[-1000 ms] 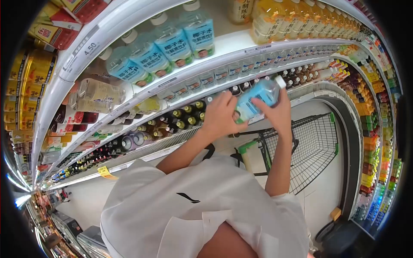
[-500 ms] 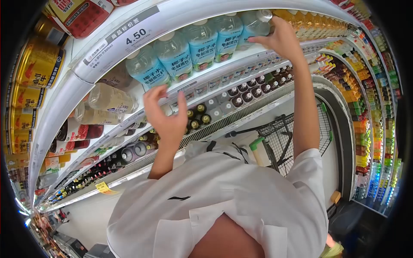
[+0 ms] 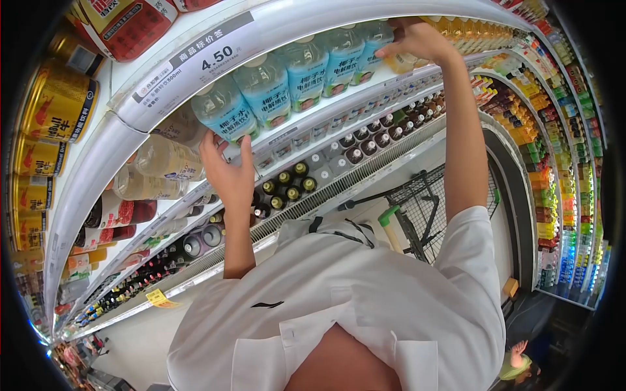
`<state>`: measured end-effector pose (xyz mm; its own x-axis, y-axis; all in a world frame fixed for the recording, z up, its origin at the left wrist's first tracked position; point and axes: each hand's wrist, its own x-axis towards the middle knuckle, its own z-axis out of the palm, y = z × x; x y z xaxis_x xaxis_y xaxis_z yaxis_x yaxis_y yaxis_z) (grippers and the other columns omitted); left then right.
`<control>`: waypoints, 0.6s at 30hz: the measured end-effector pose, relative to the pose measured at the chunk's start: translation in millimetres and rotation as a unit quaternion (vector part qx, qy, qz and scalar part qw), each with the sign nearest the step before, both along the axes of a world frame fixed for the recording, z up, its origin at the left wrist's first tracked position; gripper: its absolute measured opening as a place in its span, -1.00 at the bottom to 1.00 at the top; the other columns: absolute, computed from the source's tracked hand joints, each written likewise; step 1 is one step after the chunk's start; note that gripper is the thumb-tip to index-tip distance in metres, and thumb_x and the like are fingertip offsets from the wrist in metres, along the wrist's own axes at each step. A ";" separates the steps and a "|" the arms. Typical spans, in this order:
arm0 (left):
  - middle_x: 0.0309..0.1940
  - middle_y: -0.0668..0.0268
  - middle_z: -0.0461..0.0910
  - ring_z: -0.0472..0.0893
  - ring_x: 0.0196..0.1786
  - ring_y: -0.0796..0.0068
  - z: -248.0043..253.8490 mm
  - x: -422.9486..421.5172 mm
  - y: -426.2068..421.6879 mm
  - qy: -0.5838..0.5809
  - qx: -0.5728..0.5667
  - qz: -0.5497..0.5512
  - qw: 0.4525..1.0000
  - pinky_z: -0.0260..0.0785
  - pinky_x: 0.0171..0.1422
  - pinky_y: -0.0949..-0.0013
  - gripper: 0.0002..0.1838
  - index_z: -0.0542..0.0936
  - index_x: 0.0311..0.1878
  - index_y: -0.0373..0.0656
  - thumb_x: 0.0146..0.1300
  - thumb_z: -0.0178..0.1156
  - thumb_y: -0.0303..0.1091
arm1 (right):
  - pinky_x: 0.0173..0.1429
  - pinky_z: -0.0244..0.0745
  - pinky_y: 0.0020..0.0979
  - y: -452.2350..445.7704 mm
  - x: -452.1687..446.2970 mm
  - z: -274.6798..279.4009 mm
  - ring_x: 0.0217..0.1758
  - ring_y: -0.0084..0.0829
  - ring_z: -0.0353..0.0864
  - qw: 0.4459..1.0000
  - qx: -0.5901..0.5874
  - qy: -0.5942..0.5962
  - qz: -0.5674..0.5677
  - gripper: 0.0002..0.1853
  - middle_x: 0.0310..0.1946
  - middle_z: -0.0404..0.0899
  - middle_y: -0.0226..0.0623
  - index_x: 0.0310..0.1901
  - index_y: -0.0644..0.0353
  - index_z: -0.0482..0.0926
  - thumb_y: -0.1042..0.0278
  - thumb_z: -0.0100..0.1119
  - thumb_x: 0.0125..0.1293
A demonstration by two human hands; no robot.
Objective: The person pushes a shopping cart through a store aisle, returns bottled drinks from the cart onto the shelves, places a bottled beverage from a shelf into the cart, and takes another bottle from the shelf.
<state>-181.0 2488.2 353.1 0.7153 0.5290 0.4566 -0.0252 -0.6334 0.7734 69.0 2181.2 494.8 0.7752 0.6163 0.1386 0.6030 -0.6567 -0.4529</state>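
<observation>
Several blue-labelled bottles stand in a row on the upper shelf [image 3: 287, 130]. At the row's left end, my left hand [image 3: 228, 169] touches the lower part of the leftmost blue bottle [image 3: 225, 114], its fingers apart and partly behind the base. My right hand [image 3: 420, 42] is at the other end, thumb and fingers around the rightmost blue bottle [image 3: 373, 52]; some of its fingertips are hidden behind the shelf's contents. Orange-yellow bottles [image 3: 469, 31] stand to the right of that hand.
A shopping cart [image 3: 424, 208] with a green-ended handle stands below my right arm. Clear bottles [image 3: 169, 158] lie at the left, near gold cans [image 3: 55, 107]. Dark-capped bottles [image 3: 287, 186] fill a lower shelf. Another person [image 3: 516, 366] is at the lower right.
The blue bottle once held in both hands now stands at the row's right end. My left hand has moved left and up to the leftmost bottle; my right hand has stayed at the right end since.
</observation>
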 end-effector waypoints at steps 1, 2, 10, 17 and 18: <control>0.17 -0.01 0.42 0.55 0.14 0.13 1.2 -0.3 1.3 -0.001 0.001 -0.001 1.000 0.45 0.23 0.16 -0.33 0.35 0.32 -0.40 0.23 0.41 -0.34 | 0.21 0.57 -0.25 0.2 -0.8 -1.5 0.11 -0.13 0.65 1.000 0.009 -0.002 -0.006 -0.14 0.17 0.58 0.01 0.27 0.33 0.41 0.20 0.65 -0.04; 0.14 0.00 0.43 0.56 0.12 0.13 2.8 -1.1 1.9 -0.004 0.008 -0.007 1.000 0.46 0.22 0.16 -0.36 0.37 0.30 -0.39 0.23 0.41 -0.34 | 0.21 0.57 -0.26 -0.4 -2.3 -3.9 0.11 -0.15 0.65 1.000 0.018 -0.003 -0.012 -0.13 0.20 0.56 0.02 0.28 0.34 0.41 0.19 0.65 -0.04; 0.11 0.02 0.46 0.62 0.07 0.16 2.0 -0.6 4.7 0.009 0.014 -0.008 1.000 0.47 0.16 0.19 -0.37 0.42 0.24 -0.41 0.25 0.44 -0.24 | 0.13 0.62 -0.34 -10.0 3.3 -17.5 0.04 -0.32 0.67 0.998 0.057 0.042 -0.006 -0.15 0.19 0.57 -0.05 0.30 0.37 0.39 0.31 0.64 -0.02; 0.12 0.00 0.43 0.58 0.10 0.12 2.2 -0.4 -1.0 -0.006 0.020 -0.008 1.000 0.46 0.20 0.15 -0.38 0.38 0.27 -0.41 0.27 0.40 -0.30 | 0.10 0.64 -0.36 -7.7 6.0 -38.5 -0.04 -0.37 0.69 0.993 0.114 0.035 0.016 -0.15 0.03 0.65 -0.09 0.36 0.33 0.33 0.41 0.59 0.04; 0.12 0.00 0.41 0.56 0.10 0.10 3.0 -0.9 -4.0 -0.010 0.021 -0.007 1.000 0.45 0.22 0.12 -0.39 0.36 0.29 -0.42 0.28 0.37 -0.36 | 0.10 0.64 -0.36 -8.1 5.8 -41.2 -0.04 -0.37 0.69 0.993 0.115 0.036 0.016 -0.15 0.03 0.65 -0.09 0.36 0.33 0.33 0.41 0.59 0.04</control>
<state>-181.9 2484.2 356.1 0.7137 0.4988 0.4918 -0.0495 -0.6644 0.7457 74.8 2173.2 453.7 0.7685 0.5998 0.2227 0.5823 -0.5116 -0.6318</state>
